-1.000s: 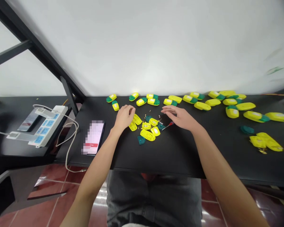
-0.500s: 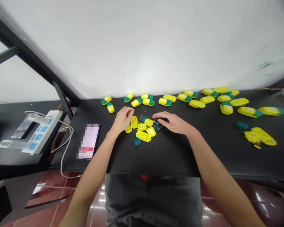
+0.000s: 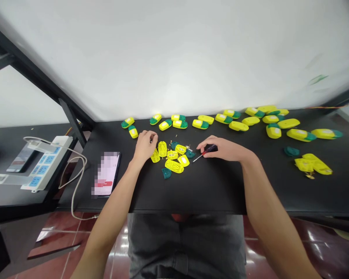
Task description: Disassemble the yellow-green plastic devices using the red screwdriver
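My right hand (image 3: 221,148) is closed around a screwdriver (image 3: 204,152) with a dark handle, its thin metal shaft angled down and left over the table. My left hand (image 3: 145,144) rests left of the loose parts with its fingers curled in; what they hold, if anything, is hidden, though a small dark spot shows between them. Between the hands lie several opened yellow shell halves (image 3: 174,166), inner sides up. Among them are dark green caps (image 3: 166,173), small metal bits (image 3: 189,148) and a yellow piece with a white label (image 3: 183,160).
Closed yellow-and-green casings (image 3: 200,124) line the back of the black table (image 3: 215,186) along the wall. More opened yellow parts (image 3: 317,164) and a green cap (image 3: 291,151) lie at right. At left are a phone (image 3: 106,174), a power strip (image 3: 48,162) and a white cable (image 3: 72,193).
My right hand has picked up the screwdriver from beside the parts and drawn slightly right. My left hand has shifted slightly left, away from the yellow shells. The view has moved a little.
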Demonstrator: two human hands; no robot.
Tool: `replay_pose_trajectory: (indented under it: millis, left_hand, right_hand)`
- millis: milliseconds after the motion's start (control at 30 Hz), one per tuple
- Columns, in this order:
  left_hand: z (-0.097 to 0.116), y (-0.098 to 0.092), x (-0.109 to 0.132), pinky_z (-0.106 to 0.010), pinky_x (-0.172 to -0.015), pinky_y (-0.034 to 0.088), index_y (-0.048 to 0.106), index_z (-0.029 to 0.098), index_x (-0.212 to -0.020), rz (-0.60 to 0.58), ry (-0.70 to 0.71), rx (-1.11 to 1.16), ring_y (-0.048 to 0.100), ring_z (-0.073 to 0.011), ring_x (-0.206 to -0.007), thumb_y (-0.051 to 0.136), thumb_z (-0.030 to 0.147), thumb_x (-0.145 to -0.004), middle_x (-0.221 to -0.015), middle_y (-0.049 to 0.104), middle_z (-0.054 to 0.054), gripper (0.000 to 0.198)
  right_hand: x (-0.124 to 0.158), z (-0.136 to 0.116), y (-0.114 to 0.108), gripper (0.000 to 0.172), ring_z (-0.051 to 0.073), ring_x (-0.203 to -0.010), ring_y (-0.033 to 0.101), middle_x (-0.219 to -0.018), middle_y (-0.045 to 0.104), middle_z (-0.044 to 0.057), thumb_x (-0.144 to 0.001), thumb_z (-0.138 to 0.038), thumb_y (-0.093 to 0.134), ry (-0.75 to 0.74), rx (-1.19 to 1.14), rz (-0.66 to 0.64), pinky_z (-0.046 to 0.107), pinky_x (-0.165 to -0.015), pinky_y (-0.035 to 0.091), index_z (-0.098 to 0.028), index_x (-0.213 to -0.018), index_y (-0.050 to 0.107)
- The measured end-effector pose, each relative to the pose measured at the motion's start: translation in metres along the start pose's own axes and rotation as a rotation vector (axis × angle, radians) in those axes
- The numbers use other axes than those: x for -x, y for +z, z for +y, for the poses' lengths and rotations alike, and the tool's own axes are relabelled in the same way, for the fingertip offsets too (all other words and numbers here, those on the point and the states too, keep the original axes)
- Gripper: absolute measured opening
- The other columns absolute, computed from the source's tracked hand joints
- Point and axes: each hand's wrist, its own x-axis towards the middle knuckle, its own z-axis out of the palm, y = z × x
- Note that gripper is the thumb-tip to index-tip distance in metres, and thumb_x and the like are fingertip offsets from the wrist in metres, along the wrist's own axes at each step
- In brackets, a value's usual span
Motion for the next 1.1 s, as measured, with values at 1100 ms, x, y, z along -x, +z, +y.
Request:
replay_pose_trajectory:
  millis: [1100]
  left_hand:
    - [0.0,0.004,-0.004,-0.029,-0.076,0.055,0.067,0.019,-0.098,0.004,-0.123,0.387,0.067,-0.0186,-0.092,0.054,0.028,-0.099,-0.1,0.071,-0.006,0.016]
  right_hand:
    - [-0.026,-0.014,0.044,0.022,0.021,-0.081,0.062,-0.099,0.067,0.009,-0.088,-0.041,0.067,-0.174,-0.059,0.279,0.039,-0.073,0.056,-0.023,-0.098,0.074]
